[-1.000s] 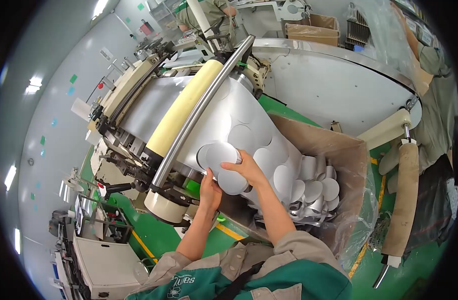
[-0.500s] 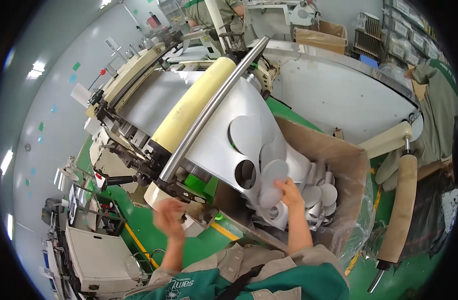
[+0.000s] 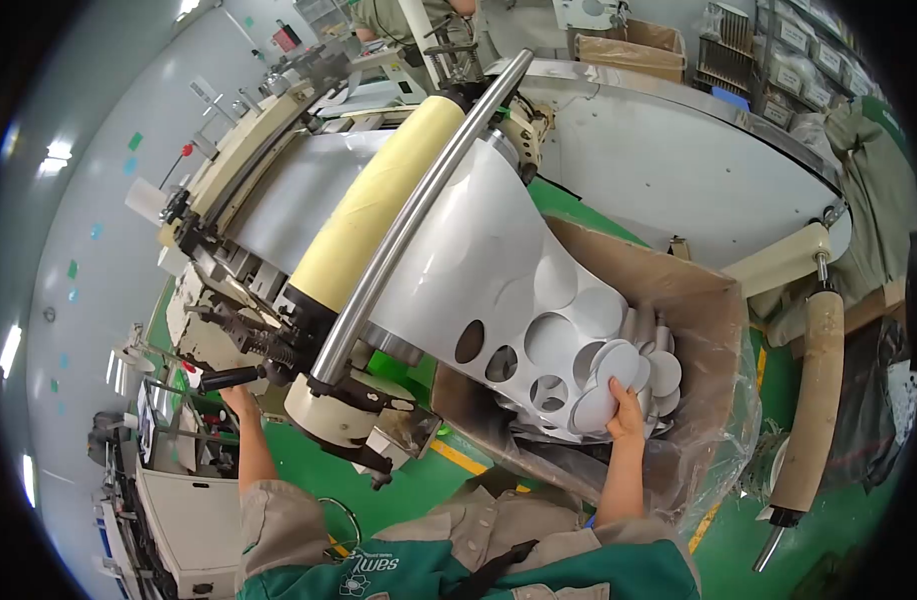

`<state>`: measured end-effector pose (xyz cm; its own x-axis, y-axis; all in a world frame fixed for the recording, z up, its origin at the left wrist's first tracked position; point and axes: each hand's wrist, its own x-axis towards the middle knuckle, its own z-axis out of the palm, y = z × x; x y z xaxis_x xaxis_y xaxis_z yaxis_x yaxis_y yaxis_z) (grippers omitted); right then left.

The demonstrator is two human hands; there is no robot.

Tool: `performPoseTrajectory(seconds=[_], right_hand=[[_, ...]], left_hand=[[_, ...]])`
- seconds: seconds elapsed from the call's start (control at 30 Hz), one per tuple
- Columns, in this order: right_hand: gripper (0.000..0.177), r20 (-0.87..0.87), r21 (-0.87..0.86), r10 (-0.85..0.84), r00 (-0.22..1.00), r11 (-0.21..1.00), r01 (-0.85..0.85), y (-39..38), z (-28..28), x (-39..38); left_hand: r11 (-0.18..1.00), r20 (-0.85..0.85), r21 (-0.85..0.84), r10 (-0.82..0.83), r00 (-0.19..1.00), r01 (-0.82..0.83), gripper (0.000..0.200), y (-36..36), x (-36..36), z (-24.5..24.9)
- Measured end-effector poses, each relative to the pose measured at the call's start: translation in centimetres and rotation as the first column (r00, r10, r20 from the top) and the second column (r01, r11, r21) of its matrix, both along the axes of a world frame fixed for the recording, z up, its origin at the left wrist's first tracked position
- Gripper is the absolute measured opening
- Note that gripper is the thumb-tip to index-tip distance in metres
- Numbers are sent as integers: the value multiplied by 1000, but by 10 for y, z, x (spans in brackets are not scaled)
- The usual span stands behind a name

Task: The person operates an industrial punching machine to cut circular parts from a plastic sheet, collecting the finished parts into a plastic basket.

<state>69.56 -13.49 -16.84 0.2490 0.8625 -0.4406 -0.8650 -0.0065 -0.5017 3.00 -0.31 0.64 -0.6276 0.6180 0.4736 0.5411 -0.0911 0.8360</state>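
Observation:
My right hand [image 3: 627, 412] is closed on a small stack of round silver-grey discs [image 3: 594, 405], thumb on top, over the front part of the cardboard box [image 3: 699, 290]. Beside it, a silver sheet [image 3: 459, 255] with round holes hangs from the machine's steel bar [image 3: 419, 215] down into the box. More loose discs [image 3: 665, 372] lie in the box just past my fingers. At the left, my left hand [image 3: 241, 402] is right below a black lever handle [image 3: 232, 379] on the machine; its fingertips are hidden there.
A yellow roller [image 3: 374, 205] lies along the steel bar. On the right, a brown roller [image 3: 811, 400] sticks out from an arm of the white machine [image 3: 669, 170]. People in uniform stand at the back and far right [image 3: 874, 200]. A white cabinet [image 3: 184, 520] stands lower left.
My left hand has moved left to the black lever handle. My right hand has shifted right and now holds several discs; more of the holed sheet lies over the box. The camera has shifted slightly.

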Motion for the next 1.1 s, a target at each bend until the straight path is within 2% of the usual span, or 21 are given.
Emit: performPoseTrajectory(seconds=[0.1, 0.23, 0.37, 0.47, 0.57, 0.67, 0.77, 0.87, 0.9, 0.97, 1.0, 1.1], right_hand=[[43, 12, -63, 7, 1000, 998, -6, -13, 3, 0], [44, 18, -101, 1, 1000, 995, 1, -21, -15, 6], [43, 37, -142, -13, 999, 990, 18, -17, -4, 2], [42, 51, -126, 0, 999, 992, 6, -12, -3, -3], [43, 57, -146, 24, 998, 989, -15, -6, -6, -6], [43, 71, -160, 45, 996, 986, -33, -1, -8, -9], [44, 90, -173, 63, 994, 984, -47, 3, -6, -12], [46, 65, -167, 79, 995, 984, -67, 4, -7, -18], [47, 51, -160, 80, 995, 985, -71, 4, -6, -19], [48, 58, -146, 87, 995, 986, -78, 5, 3, -21], [47, 42, -155, 101, 994, 984, -94, 4, -5, -19], [44, 37, -137, 106, 994, 985, -100, 0, -6, -11]], left_hand=[[999, -136, 44, 30, 990, -24, 29, 8, -13, -5], [988, -15, 41, 149, 989, -148, 26, 8, 8, 6], [990, 28, 33, 136, 990, -137, 33, 6, 0, 1], [988, 36, 94, 116, 993, -119, 37, 5, 16, 7], [997, 14, 81, -3, 1000, 2, 50, 3, 10, 7], [993, 7, 121, 11, 1000, -12, 63, 5, 3, 3], [992, 76, 124, -12, 997, 3, 52, 3, 1, 3], [985, 33, 172, 9, 999, -15, 67, 3, -1, 1], [990, -34, 137, 24, 999, -19, 71, 6, -19, -6], [991, -16, 54, 126, 992, -125, 70, 6, -12, 0], [979, -33, 140, 155, 987, -149, 66, 8, -8, -3], [958, 110, 155, 225, 968, -240, 44, -11, -56, -35]])
